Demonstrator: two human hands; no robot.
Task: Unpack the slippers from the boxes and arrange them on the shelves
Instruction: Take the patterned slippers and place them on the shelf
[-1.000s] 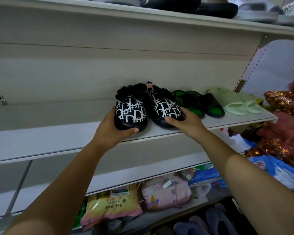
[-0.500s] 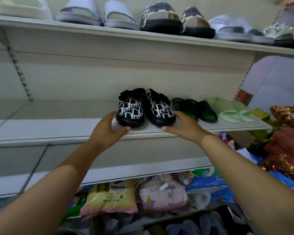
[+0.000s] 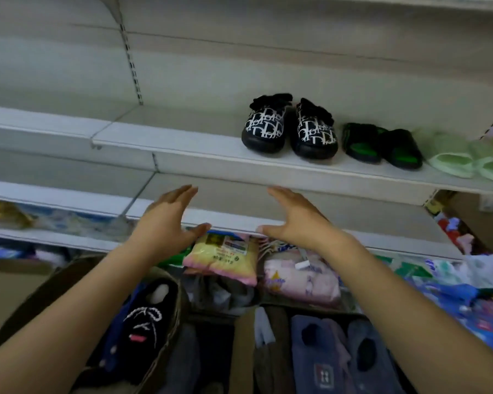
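Now: shelf [image 3: 182, 143] carries the monogram pair [image 3: 291, 129], just beside the green pair [image 3: 382, 143]. Box [image 3: 174, 317] below holds a black slipper [image 3: 145, 322]. Left hand [image 3: 165, 220] and right hand [image 3: 293, 220] are empty, fingers [image 3: 182, 194] straight. Probably between pairs; next: reach down, grab one.

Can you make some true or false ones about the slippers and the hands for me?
1. The left hand holds a slipper. False: it is open and empty.
2. The black-and-white slippers stand on the shelf. True.
3. The right hand touches those slippers. False: it is lower, apart from them.
4. The pale green slippers lie right of the black-and-green slippers. True.
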